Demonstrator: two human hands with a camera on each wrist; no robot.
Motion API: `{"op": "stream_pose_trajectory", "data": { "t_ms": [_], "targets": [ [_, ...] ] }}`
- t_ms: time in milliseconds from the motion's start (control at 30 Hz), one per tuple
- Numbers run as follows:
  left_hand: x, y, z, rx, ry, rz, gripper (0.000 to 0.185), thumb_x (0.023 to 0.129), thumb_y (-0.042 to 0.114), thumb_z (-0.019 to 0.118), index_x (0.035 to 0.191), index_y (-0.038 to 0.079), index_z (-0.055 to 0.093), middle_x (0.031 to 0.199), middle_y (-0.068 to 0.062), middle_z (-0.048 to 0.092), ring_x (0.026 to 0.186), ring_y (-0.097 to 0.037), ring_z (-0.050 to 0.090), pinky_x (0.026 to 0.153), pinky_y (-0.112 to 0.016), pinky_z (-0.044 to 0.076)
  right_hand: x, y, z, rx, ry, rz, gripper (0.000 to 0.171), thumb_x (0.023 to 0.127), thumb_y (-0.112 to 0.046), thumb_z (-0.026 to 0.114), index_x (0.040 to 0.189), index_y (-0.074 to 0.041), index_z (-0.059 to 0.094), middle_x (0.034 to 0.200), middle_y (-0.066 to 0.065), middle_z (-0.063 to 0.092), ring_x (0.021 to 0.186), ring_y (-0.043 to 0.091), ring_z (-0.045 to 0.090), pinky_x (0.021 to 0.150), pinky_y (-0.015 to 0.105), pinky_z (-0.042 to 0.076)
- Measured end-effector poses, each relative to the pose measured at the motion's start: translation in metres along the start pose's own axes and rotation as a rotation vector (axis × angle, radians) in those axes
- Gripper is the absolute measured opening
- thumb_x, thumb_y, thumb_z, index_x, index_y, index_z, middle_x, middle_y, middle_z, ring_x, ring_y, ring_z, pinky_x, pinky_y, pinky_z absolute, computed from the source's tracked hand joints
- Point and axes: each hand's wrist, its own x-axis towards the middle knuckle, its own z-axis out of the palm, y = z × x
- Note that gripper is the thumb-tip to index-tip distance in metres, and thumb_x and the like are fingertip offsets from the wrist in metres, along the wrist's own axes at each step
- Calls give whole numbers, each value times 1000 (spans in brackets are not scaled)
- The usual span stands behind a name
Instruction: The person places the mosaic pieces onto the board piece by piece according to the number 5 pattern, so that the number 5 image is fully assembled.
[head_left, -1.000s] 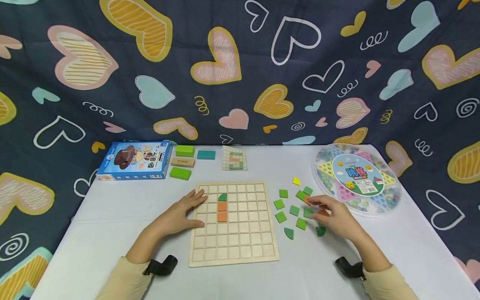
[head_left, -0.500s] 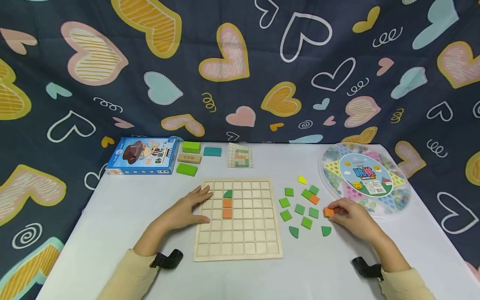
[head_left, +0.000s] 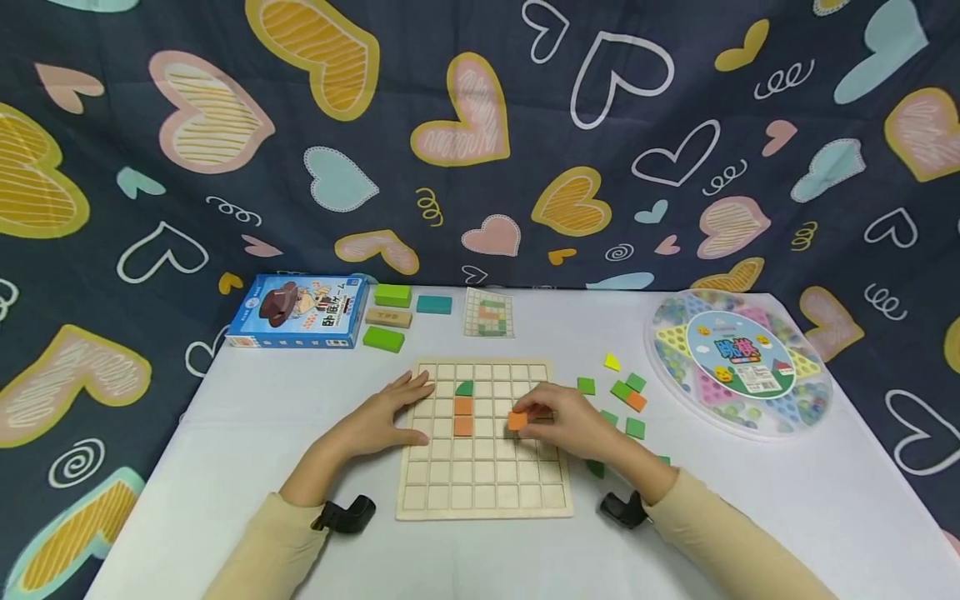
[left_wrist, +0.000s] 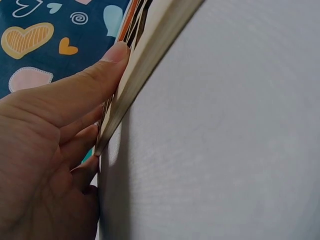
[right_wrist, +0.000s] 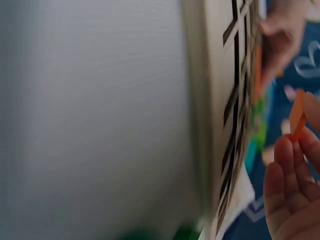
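Note:
A pale wooden grid board (head_left: 484,497) lies on the white table. Set in one column of it are a green quarter-round tile (head_left: 465,388) and two orange square tiles (head_left: 463,426). My left hand (head_left: 375,423) rests at the board's left edge, fingers spread; in the left wrist view its thumb (left_wrist: 107,65) touches the rim. Over the right half of the board, my right hand (head_left: 572,423) pinches another orange square tile (head_left: 517,421) between thumb and fingers. The right wrist view shows this tile (right_wrist: 298,115) held on edge, apart from the board.
Loose green tiles (head_left: 635,428), an orange tile (head_left: 636,402) and a yellow triangle (head_left: 612,362) lie right of the board, some hidden by my right arm. Behind are a pattern card (head_left: 489,313), several blocks (head_left: 383,338), a blue box (head_left: 300,312) and a round marble-game case (head_left: 738,358).
My right hand picked up an orange tile from the right of the loose pieces and carried it left over the board. The left hand stays at the board's edge. The head view shifted slightly.

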Motion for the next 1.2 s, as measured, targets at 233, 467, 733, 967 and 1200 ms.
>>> {"op": "stream_pose_trajectory", "data": {
  "t_ms": [233, 467, 733, 967, 1200],
  "targets": [
    [1, 0, 3, -1, 8, -7, 80, 76, 37, 77, 144, 11, 42, 156, -5, 26, 146, -34, 11, 112, -61, 18, 37, -15, 25, -153, -137, -48, 21, 83, -22, 73, 102, -13, 68, 95, -4, 62, 83, 7, 56, 74, 21, 50],
    [5, 1, 5, 6, 11, -6, 80, 76, 38, 77, 144, 13, 43, 157, -4, 26, 146, -34, 11, 112, -62, 18, 42, -13, 31, -231, -165, -46, 22, 81, -20, 76, 99, -13, 66, 91, -4, 56, 78, 6, 51, 70, 20, 47],
    [0, -3, 3, 18, 18, -10, 82, 76, 38, 77, 144, 11, 41, 157, -6, 25, 146, -34, 11, 112, -62, 18, 29, -8, 13, -126, -109, 14, 39, 82, -27, 75, 115, -9, 63, 107, 0, 62, 95, 13, 58, 84, 30, 51],
    [0, -2, 2, 26, 21, -8, 82, 76, 40, 76, 145, 13, 40, 157, -7, 24, 146, -37, 11, 110, -64, 18, -36, 34, -41, -72, 154, 161, 40, 82, -19, 74, 118, -6, 63, 113, 7, 65, 101, 23, 62, 87, 42, 52],
    [2, -3, 4, 24, 16, -18, 82, 76, 41, 76, 145, 15, 40, 157, -5, 24, 146, -36, 11, 110, -65, 19, -86, 81, -81, -84, 264, 398, 35, 87, -20, 69, 117, -2, 61, 109, 13, 67, 99, 28, 64, 79, 32, 54]
  ]
}}
